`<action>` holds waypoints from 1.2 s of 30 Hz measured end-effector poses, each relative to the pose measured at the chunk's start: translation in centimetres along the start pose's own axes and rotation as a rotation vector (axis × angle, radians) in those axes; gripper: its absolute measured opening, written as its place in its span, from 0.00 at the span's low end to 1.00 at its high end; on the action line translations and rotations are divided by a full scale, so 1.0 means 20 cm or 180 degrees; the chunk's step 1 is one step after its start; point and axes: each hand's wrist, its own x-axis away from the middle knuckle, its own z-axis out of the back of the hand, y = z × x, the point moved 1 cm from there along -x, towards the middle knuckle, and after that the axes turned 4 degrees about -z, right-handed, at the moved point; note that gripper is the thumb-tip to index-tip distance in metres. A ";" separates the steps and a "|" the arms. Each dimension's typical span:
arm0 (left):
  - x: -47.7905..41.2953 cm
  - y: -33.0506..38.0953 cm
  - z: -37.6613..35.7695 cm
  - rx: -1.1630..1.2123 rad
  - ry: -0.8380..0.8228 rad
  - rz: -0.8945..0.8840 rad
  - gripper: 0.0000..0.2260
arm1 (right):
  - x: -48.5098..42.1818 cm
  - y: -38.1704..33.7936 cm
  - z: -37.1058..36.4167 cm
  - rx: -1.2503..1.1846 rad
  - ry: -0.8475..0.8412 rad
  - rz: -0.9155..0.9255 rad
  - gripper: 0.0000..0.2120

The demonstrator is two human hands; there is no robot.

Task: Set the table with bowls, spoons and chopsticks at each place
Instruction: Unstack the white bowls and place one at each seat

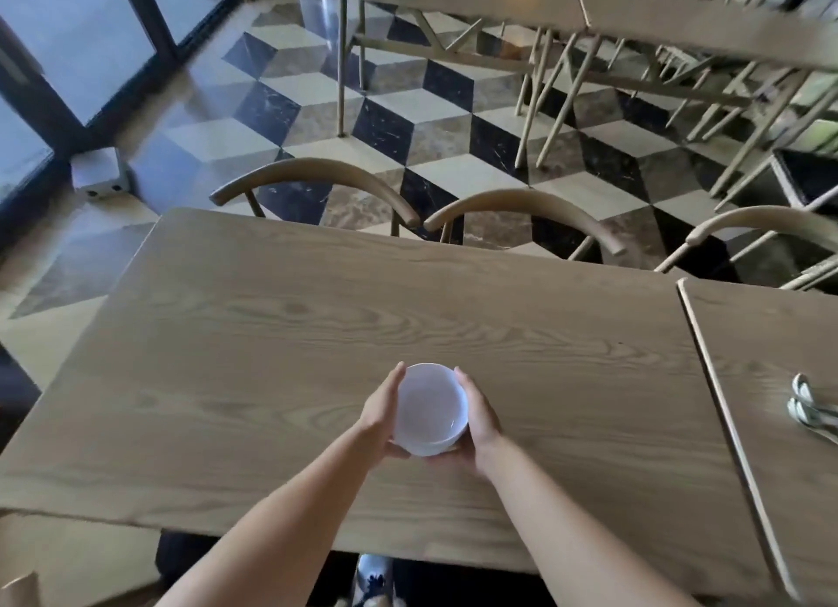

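A white bowl (430, 408) is cupped between both my hands above the wooden table (281, 316), near its front middle. It may be more than one bowl stacked; I cannot tell. My left hand (380, 414) holds its left side, fingers curved along the wall. On the opposite side my right hand (479, 418) wraps the wall and the base. Two pale spoons (805, 404) lie on the adjoining table (771, 425) at the right edge. No chopsticks are in view.
Three wooden chairs stand along the far side: one at the left (313, 175), one in the middle (521, 207), one at the right (766, 225). More tables and chairs fill the back right. A small grey box (97, 175) sits on the patterned floor by the window.
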 end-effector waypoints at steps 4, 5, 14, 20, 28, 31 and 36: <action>-0.10 0.06 0.07 0.0181 0.0018 0.0007 0.20 | -0.08 -0.06 -0.10 0.0099 0.0015 0.0011 0.30; -0.13 0.06 0.08 0.0216 0.0029 0.0010 0.19 | -0.11 -0.07 -0.12 0.0126 0.0004 0.0030 0.30; -0.27 0.03 0.14 0.0402 -0.0019 -0.0065 0.16 | -0.25 -0.04 -0.19 0.0360 0.0183 0.0374 0.27; -0.22 0.08 0.16 0.0076 0.0085 -0.0116 0.17 | -0.14 -0.05 -0.18 0.0504 0.0221 0.0666 0.11; -0.07 0.04 0.17 -0.0929 0.0161 -0.0864 0.26 | 0.02 -0.02 -0.11 0.0881 0.0281 0.0733 0.20; 0.05 -0.04 0.17 -0.1598 0.0263 -0.1386 0.23 | 0.07 -0.02 -0.10 0.1100 0.0369 0.0805 0.21; 0.15 -0.24 0.20 -0.2925 0.0473 -0.1722 0.38 | 0.09 -0.03 -0.11 0.1386 0.0621 0.0931 0.22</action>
